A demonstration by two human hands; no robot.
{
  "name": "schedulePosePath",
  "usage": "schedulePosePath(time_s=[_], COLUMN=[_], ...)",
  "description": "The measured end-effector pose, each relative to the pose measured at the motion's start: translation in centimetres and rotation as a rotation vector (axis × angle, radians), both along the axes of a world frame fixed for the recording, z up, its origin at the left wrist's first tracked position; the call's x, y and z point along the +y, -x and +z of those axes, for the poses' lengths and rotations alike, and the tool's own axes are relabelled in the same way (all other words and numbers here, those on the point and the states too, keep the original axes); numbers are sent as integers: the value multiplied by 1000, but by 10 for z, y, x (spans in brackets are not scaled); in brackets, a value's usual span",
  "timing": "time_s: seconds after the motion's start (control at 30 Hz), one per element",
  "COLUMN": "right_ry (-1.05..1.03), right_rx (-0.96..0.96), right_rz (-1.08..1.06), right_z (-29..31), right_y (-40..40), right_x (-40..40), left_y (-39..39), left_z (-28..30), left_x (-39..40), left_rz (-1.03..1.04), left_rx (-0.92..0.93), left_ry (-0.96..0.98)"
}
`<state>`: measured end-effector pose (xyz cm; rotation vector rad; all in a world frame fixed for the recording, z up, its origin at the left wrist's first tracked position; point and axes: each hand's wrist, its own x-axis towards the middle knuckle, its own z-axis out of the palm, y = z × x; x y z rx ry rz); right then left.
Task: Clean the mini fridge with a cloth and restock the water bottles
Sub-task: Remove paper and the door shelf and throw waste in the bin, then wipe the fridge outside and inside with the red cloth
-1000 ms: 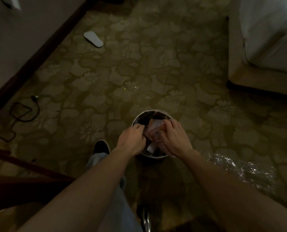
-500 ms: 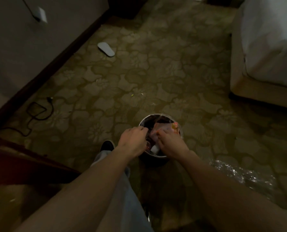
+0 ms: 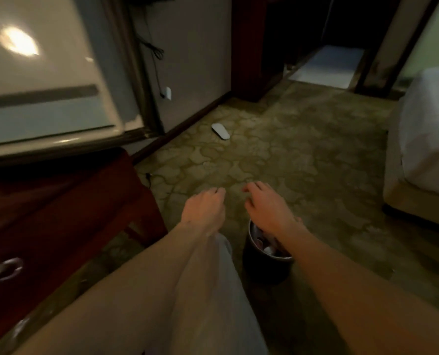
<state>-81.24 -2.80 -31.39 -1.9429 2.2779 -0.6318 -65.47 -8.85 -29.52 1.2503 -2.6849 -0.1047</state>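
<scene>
Both hands lifted out of the small bin, left hand and right hand loose and holding nothing, flowery carpet under them, mini fridge up to the left.

Both bare forearms reach forward side by side, palms turned down. The left hand hangs with its fingers loosely curled and holds nothing. Just beside it, the right hand has its fingers relaxed and slightly spread, also holding nothing.
</scene>
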Motion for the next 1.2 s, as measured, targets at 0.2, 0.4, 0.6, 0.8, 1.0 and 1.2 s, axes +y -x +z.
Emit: schedulePosePath(time_s=[0.2, 0.4, 0.6, 0.8, 1.0, 1.2], right_ry=[283, 448, 566, 642, 645, 435], right_rx=[-63, 79, 190, 304, 402, 548], right_rz=[148, 377, 528, 482, 471, 532], right_z=[70, 130, 169, 193, 215, 233], right_y=[-78, -152, -201, -221, -212, -207], right_x=[-17, -29, -37, -38, -42, -54], left_y=[-83, -157, -209, -250, -253, -228], left_z=[61, 118, 154, 182, 199, 223], left_x=[21, 33, 44, 46, 40, 26], left_rz=[62, 186, 295, 377, 321, 267], left_rx=[70, 142, 157, 173, 123, 76], left_ry=[101, 163, 280, 338, 332, 309])
